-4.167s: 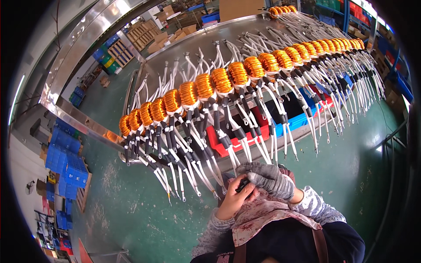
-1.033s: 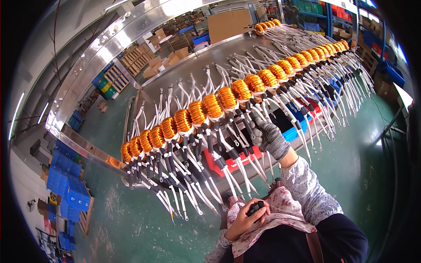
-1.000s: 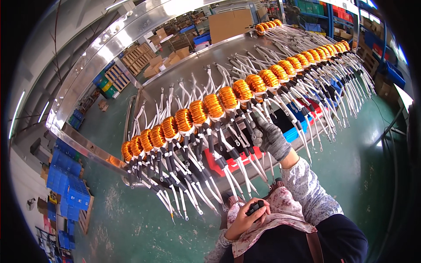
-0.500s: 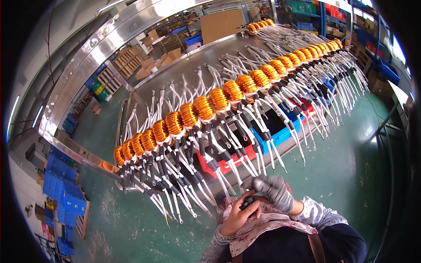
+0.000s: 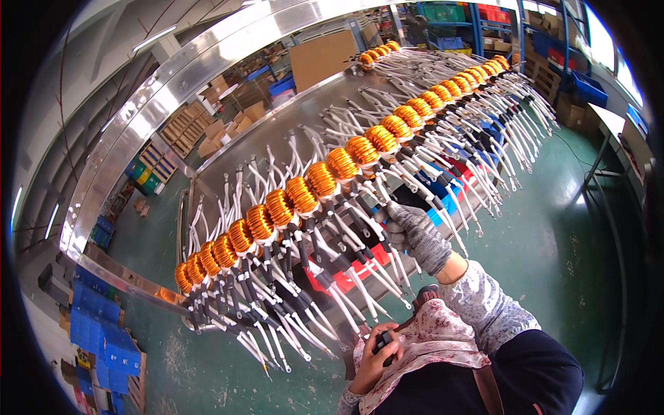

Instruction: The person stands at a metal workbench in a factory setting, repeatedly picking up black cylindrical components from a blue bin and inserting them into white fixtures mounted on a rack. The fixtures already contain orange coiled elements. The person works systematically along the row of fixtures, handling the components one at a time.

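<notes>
A long row of orange copper-wound ring coils (image 5: 320, 180) runs across a metal rack, with white cables (image 5: 349, 280) hanging toward me. Many cables carry black sleeves and end in metal ring lugs. In a grey knit glove, my right hand (image 5: 418, 238) reaches up to the middle of the row. Its fingers are closed round a white cable (image 5: 381, 188) just below a coil; the fingertips are partly hidden among the leads. My bare left hand (image 5: 373, 363) is low near my body, curled around small black pieces (image 5: 382, 344) whose kind I cannot make out.
Below the cables sit a red bin (image 5: 349, 271) and a blue bin (image 5: 449, 197). The rack's metal frame (image 5: 117, 149) rises at the left. Blue boxes (image 5: 104, 318) stand on the green floor at the left, and a table (image 5: 609, 121) is at the far right.
My right hand has left my left hand and moved up to the cables under the middle coils. My left hand has dropped slightly lower, still holding the black pieces. The whole view has shifted a little.
</notes>
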Action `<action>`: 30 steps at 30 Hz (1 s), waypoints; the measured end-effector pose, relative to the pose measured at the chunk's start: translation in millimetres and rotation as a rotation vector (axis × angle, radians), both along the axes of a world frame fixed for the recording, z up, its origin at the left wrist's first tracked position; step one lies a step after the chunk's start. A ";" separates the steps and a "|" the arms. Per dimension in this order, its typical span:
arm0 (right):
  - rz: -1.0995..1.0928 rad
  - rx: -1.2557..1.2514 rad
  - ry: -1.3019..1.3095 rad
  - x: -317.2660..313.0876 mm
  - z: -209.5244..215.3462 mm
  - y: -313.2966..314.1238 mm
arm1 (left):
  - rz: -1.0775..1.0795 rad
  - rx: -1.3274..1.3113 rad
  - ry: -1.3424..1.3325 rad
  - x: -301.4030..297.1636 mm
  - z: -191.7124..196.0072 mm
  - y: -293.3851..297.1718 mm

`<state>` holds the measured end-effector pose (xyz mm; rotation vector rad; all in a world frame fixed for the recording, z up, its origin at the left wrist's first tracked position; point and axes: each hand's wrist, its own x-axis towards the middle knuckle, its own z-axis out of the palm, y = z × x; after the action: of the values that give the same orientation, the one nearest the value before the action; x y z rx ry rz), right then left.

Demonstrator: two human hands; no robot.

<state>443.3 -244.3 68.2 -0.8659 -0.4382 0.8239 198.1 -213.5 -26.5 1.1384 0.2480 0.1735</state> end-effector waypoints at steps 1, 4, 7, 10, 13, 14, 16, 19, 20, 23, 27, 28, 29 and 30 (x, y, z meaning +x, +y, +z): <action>0.021 0.007 0.036 -1.5 4.0 1.1 | -0.001 0.006 -0.019 -0.4 -1.7 0.9; 0.094 0.017 0.188 0.3 6.6 5.9 | 0.030 -0.185 -0.013 -1.0 -5.0 -2.5; 0.034 -0.114 0.300 9.8 -0.6 10.3 | -0.069 -0.135 -0.034 0.3 -5.5 -2.6; 0.027 -0.188 0.240 29.3 -34.9 12.4 | -0.097 -0.081 -0.010 0.8 -3.0 -3.3; 0.079 -0.005 0.174 35.6 -51.5 11.5 | -0.109 -0.071 0.058 -0.2 1.4 -1.5; 0.048 -0.016 0.150 29.0 -44.2 10.1 | -0.115 -0.069 0.079 -2.5 -2.4 -1.4; -0.073 -0.027 0.024 29.0 -35.9 23.1 | -0.127 -0.058 0.106 -3.6 -7.0 -1.7; -0.275 -0.190 -0.193 38.3 -45.7 36.7 | -0.165 0.015 0.109 2.9 0.6 -6.4; -0.546 -0.385 -0.722 33.1 -45.9 41.2 | -0.157 -0.003 0.107 2.1 4.9 -6.6; -0.872 -0.458 -0.991 28.5 -66.9 39.8 | -0.154 -0.035 0.093 -0.3 9.3 -6.5; 0.613 0.310 0.868 46.8 -25.6 21.2 | -0.133 -0.017 0.133 -3.3 -3.1 -2.8; 0.647 0.352 0.841 47.5 -33.2 24.3 | -0.147 -0.024 0.113 -2.5 -1.1 -3.2; 0.677 0.397 0.803 49.6 -34.9 26.9 | -0.166 -0.025 0.085 0.9 2.8 -4.7; 0.707 0.441 0.765 50.7 -35.7 27.8 | -0.186 -0.028 0.057 3.1 5.1 -5.9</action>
<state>494.0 -216.5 32.6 0.0769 -0.2154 1.5493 201.1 -219.4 -21.4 1.1335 0.1930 -0.0268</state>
